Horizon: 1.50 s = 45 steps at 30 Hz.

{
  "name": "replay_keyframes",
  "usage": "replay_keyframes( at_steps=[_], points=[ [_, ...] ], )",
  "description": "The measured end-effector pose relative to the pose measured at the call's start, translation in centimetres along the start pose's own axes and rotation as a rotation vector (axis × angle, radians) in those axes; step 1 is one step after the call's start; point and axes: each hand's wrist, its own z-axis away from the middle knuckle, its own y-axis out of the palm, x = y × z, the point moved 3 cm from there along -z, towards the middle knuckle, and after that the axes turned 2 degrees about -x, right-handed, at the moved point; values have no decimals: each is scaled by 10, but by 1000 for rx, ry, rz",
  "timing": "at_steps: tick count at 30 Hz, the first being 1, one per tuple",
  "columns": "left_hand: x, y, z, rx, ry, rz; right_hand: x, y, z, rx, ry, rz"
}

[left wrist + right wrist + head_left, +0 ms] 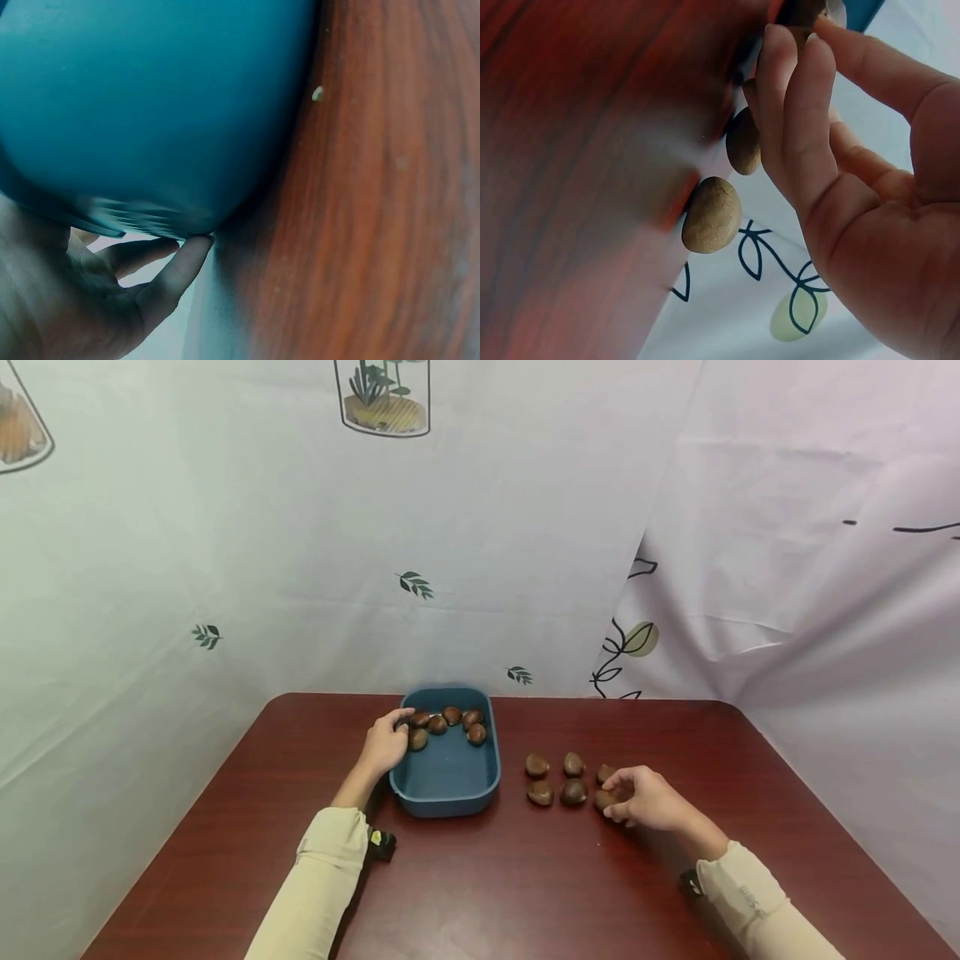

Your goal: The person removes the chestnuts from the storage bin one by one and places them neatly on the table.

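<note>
A blue plastic basin (445, 789) stands on the table, with several brown chestnuts (452, 716) gathered toward its far end. My left hand (386, 744) grips the basin's left rim. In the left wrist view, fingers (182, 271) touch the outside of its wall. To the right of the basin, several more chestnuts (573, 792) lie in two rows on the tabletop. At the right end of the near row, my right hand (649, 799) pinches a chestnut (604, 800) between thumb and fingertips. Another chestnut (605, 773) lies just behind it, partly hidden by the hand.
The dark red wooden table (480, 881) runs back to a pale printed cloth (480, 527) that hangs behind and along both sides. Black wrist devices (382, 844) sit at both sleeve cuffs.
</note>
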Motion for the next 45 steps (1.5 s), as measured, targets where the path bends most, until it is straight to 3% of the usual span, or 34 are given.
replay_keyframes(
  at_steps=[9,15,19,22,24,29,36,45],
  points=[
    [-1,-1,-1,3,-3,4,2,4,-1,-104,9,47],
    [-1,-1,0,-14,8,1,3,2,-1,-122,1,80],
    [-2,-1,-1,-26,20,-7,13,-13,4,-163,-49,149],
    [-3,-1,-2,-25,24,-6,27,-31,11,-240,-88,189],
    [-4,-2,-2,-20,21,0,37,-41,15,-266,-100,163],
    [-4,-5,-2,-24,14,-3,53,-47,16,-210,-149,85],
    [-2,-3,-2,-19,10,-11,68,-24,2,-149,-143,10],
    [0,0,0,-24,4,-10,101,41,-37,-15,-217,-48]
  ],
)
